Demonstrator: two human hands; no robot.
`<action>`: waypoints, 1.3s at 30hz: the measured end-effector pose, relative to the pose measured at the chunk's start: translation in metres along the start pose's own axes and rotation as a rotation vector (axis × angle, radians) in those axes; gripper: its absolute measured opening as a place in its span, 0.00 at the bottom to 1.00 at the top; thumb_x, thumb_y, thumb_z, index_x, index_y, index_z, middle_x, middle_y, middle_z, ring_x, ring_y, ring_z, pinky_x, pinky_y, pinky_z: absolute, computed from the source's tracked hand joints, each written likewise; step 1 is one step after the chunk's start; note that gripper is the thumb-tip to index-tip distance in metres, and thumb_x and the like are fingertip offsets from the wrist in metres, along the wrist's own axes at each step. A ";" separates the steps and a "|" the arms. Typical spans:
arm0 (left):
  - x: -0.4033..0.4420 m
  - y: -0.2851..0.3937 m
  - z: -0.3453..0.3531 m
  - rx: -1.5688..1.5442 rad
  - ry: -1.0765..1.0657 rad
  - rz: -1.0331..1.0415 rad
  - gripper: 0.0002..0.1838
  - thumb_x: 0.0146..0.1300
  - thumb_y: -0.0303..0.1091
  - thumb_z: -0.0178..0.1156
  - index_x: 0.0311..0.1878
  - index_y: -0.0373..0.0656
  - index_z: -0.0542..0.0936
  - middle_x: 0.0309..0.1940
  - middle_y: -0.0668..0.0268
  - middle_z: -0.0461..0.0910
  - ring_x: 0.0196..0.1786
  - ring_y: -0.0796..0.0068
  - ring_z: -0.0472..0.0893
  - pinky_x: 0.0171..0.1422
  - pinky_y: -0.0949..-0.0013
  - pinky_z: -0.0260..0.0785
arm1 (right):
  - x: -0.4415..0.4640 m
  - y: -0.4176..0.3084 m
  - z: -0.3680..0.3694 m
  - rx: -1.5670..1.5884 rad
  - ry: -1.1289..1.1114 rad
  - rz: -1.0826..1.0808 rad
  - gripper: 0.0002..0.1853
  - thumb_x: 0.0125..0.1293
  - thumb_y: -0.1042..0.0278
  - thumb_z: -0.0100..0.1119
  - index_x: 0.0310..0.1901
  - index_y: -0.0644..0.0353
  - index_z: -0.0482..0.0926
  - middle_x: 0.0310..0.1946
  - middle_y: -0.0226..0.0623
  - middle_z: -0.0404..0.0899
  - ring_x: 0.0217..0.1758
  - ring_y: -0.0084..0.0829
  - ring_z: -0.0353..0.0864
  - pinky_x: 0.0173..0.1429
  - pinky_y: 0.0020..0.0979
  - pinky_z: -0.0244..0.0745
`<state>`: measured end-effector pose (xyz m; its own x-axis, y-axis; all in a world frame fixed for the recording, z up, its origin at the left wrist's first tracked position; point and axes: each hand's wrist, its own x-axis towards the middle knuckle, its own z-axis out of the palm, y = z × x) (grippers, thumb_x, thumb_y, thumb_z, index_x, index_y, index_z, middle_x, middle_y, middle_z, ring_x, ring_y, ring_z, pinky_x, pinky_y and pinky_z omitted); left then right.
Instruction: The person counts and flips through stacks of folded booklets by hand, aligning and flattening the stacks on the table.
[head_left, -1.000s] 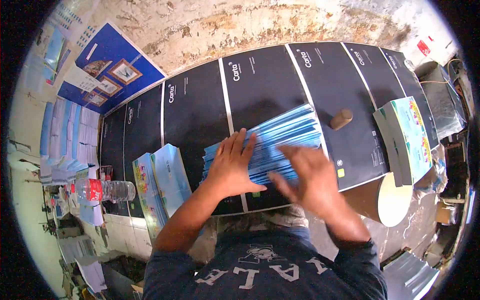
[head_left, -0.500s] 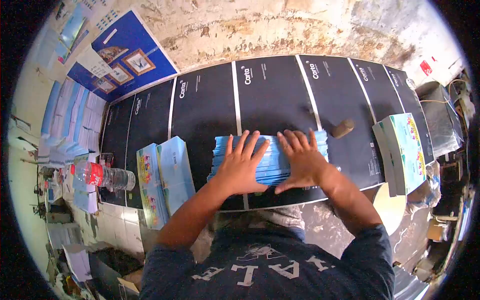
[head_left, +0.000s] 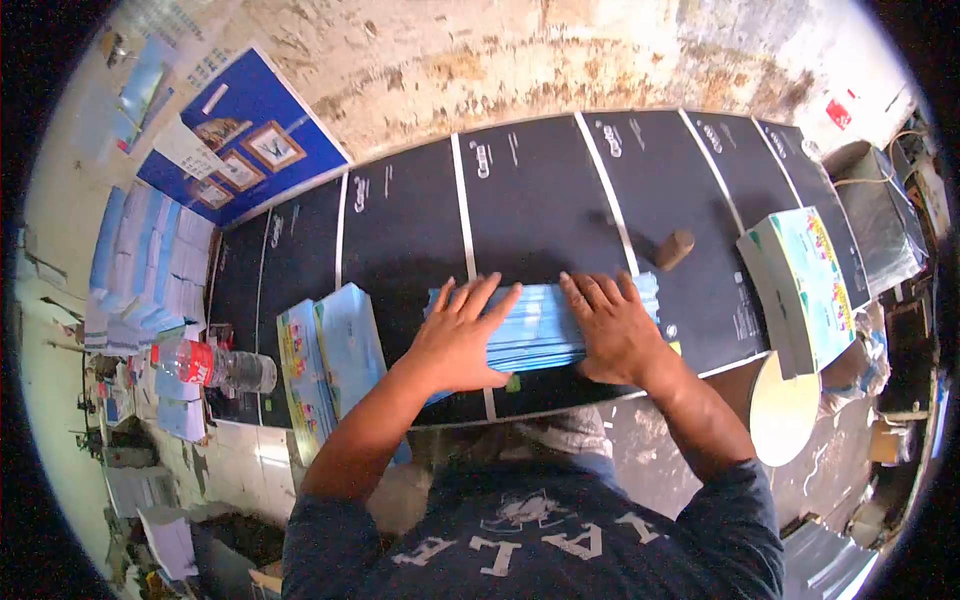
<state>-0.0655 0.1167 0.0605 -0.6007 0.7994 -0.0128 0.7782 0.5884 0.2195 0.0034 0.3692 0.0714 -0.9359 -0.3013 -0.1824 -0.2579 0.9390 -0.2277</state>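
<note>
A stack of light blue folded sheets (head_left: 535,325) lies across the black table in front of the body. My left hand (head_left: 465,335) rests on its left part, fingers spread and pointing away from me. On its right part lies my right hand (head_left: 615,330), fingers apart and thumb toward the near edge. Both hands press on the stack from above, with the blue sheets showing between them. Beyond the right hand, a short brown cylindrical block (head_left: 675,249) is on the table.
The black table (head_left: 400,220) runs along a stained wall. Blue booklets (head_left: 350,340) are piled at the left, beside a plastic bottle (head_left: 215,366). Another booklet pile (head_left: 800,290) stands at the right, near a round stool (head_left: 785,410). Tall paper stacks (head_left: 150,260) sit far left.
The slanted, fanned-out sheets are now straighter and more compact. My right hand has come down onto the stack's right part, and both hands now lie on it.
</note>
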 end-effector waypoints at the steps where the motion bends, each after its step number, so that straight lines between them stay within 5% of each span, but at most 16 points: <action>1: 0.000 0.000 0.016 0.025 -0.030 -0.004 0.64 0.39 0.62 0.77 0.80 0.51 0.58 0.80 0.45 0.49 0.79 0.42 0.54 0.82 0.36 0.40 | -0.003 0.002 0.016 -0.087 0.072 -0.035 0.59 0.44 0.43 0.75 0.76 0.62 0.59 0.72 0.48 0.64 0.77 0.48 0.59 0.80 0.54 0.49; 3: 0.008 -0.006 0.015 0.050 -0.025 0.023 0.64 0.39 0.65 0.75 0.80 0.51 0.58 0.80 0.44 0.49 0.79 0.40 0.54 0.82 0.34 0.40 | -0.002 0.004 0.015 -0.134 0.036 -0.038 0.67 0.43 0.27 0.72 0.79 0.60 0.53 0.82 0.47 0.47 0.85 0.47 0.42 0.83 0.63 0.35; 4: 0.004 -0.006 0.017 0.063 -0.036 0.025 0.65 0.40 0.69 0.74 0.80 0.52 0.58 0.79 0.43 0.49 0.79 0.38 0.53 0.81 0.33 0.39 | -0.008 -0.004 0.012 -0.212 0.082 -0.066 0.68 0.42 0.23 0.70 0.78 0.60 0.54 0.81 0.47 0.50 0.84 0.48 0.45 0.82 0.64 0.37; 8: 0.010 -0.012 0.018 0.046 -0.040 0.017 0.64 0.40 0.76 0.70 0.79 0.52 0.61 0.79 0.41 0.49 0.79 0.37 0.53 0.80 0.31 0.40 | -0.026 -0.034 0.026 -0.007 0.482 -0.096 0.54 0.56 0.29 0.62 0.77 0.56 0.59 0.80 0.42 0.55 0.83 0.43 0.50 0.81 0.64 0.39; 10: 0.009 -0.014 0.021 0.011 -0.019 0.038 0.65 0.39 0.77 0.70 0.79 0.51 0.61 0.79 0.41 0.50 0.79 0.37 0.54 0.80 0.31 0.41 | -0.011 -0.031 0.042 -0.513 0.244 -0.169 0.53 0.58 0.28 0.61 0.77 0.55 0.59 0.80 0.40 0.55 0.83 0.42 0.51 0.81 0.64 0.40; 11: 0.013 -0.014 0.020 0.028 0.001 0.042 0.66 0.38 0.78 0.70 0.78 0.50 0.62 0.79 0.42 0.50 0.79 0.37 0.54 0.80 0.31 0.41 | -0.020 -0.030 0.041 -0.049 0.134 -0.116 0.51 0.59 0.31 0.61 0.78 0.53 0.58 0.80 0.40 0.54 0.83 0.42 0.52 0.81 0.64 0.41; 12: 0.010 -0.014 0.019 0.047 -0.004 0.056 0.66 0.38 0.78 0.69 0.78 0.49 0.62 0.79 0.42 0.51 0.79 0.37 0.54 0.80 0.32 0.41 | -0.020 -0.032 0.043 -0.037 0.132 -0.107 0.51 0.59 0.31 0.61 0.78 0.53 0.58 0.80 0.40 0.54 0.83 0.42 0.52 0.81 0.64 0.41; 16: 0.011 -0.015 0.018 0.086 0.023 0.070 0.66 0.40 0.74 0.71 0.80 0.47 0.58 0.75 0.43 0.57 0.76 0.39 0.60 0.80 0.37 0.45 | -0.012 -0.021 0.048 -0.419 0.220 -0.134 0.56 0.54 0.34 0.68 0.79 0.54 0.56 0.81 0.39 0.53 0.83 0.43 0.51 0.81 0.64 0.39; 20: 0.012 -0.015 0.020 -0.088 0.012 -0.004 0.61 0.40 0.62 0.78 0.75 0.41 0.64 0.66 0.47 0.67 0.69 0.43 0.67 0.75 0.43 0.56 | 0.010 0.000 0.013 -0.121 0.077 -0.072 0.72 0.38 0.39 0.80 0.80 0.60 0.46 0.80 0.53 0.49 0.84 0.49 0.46 0.84 0.59 0.34; 23: 0.015 -0.013 0.022 -0.155 0.077 0.016 0.44 0.38 0.48 0.80 0.59 0.41 0.74 0.56 0.54 0.75 0.59 0.52 0.76 0.63 0.53 0.65 | 0.025 0.014 0.020 -0.124 0.124 -0.141 0.66 0.37 0.39 0.80 0.76 0.62 0.56 0.73 0.52 0.62 0.79 0.49 0.57 0.81 0.57 0.45; 26: 0.018 -0.014 0.027 -0.211 0.038 -0.049 0.46 0.35 0.48 0.82 0.61 0.45 0.75 0.52 0.55 0.78 0.57 0.51 0.77 0.64 0.52 0.66 | 0.030 0.014 0.011 0.059 -0.027 -0.035 0.58 0.34 0.40 0.83 0.68 0.63 0.70 0.62 0.44 0.72 0.69 0.44 0.68 0.72 0.49 0.57; 28: 0.018 -0.015 0.027 -0.220 0.052 -0.043 0.45 0.35 0.48 0.81 0.61 0.45 0.76 0.51 0.55 0.79 0.56 0.51 0.78 0.64 0.52 0.66 | 0.028 0.015 0.021 0.068 0.151 -0.068 0.48 0.34 0.41 0.83 0.57 0.60 0.78 0.51 0.37 0.76 0.59 0.40 0.73 0.63 0.43 0.64; 33: 0.015 -0.016 0.015 -0.263 -0.002 -0.029 0.47 0.36 0.47 0.81 0.63 0.45 0.75 0.53 0.55 0.80 0.59 0.51 0.78 0.71 0.49 0.63 | 0.022 0.013 0.022 0.059 0.193 -0.032 0.43 0.34 0.44 0.84 0.54 0.57 0.80 0.49 0.36 0.77 0.58 0.40 0.75 0.62 0.41 0.65; 35: -0.001 -0.024 0.007 -0.004 0.093 -0.029 0.47 0.37 0.46 0.80 0.65 0.44 0.73 0.54 0.56 0.79 0.60 0.54 0.78 0.79 0.46 0.55 | 0.020 0.010 0.024 0.067 0.200 -0.024 0.43 0.34 0.45 0.85 0.53 0.57 0.80 0.48 0.36 0.77 0.58 0.40 0.75 0.62 0.41 0.66; 36: -0.012 -0.039 -0.001 0.031 0.009 -0.052 0.50 0.38 0.46 0.80 0.68 0.43 0.70 0.57 0.55 0.77 0.64 0.55 0.76 0.82 0.41 0.47 | 0.018 0.014 0.023 0.083 0.212 -0.030 0.43 0.33 0.45 0.85 0.53 0.58 0.80 0.47 0.36 0.77 0.58 0.40 0.75 0.61 0.41 0.66; 39: -0.016 -0.050 0.000 -0.112 -0.197 -0.127 0.53 0.39 0.47 0.80 0.71 0.42 0.68 0.62 0.54 0.75 0.69 0.53 0.72 0.81 0.40 0.48 | 0.020 0.018 0.026 0.104 0.212 -0.055 0.43 0.34 0.43 0.83 0.52 0.57 0.80 0.47 0.36 0.77 0.58 0.41 0.74 0.62 0.44 0.66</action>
<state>-0.0950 0.0742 0.0499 -0.6367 0.7346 -0.2345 0.6672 0.6773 0.3101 -0.0141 0.3760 0.0387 -0.9533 -0.2998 0.0358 -0.2943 0.8965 -0.3311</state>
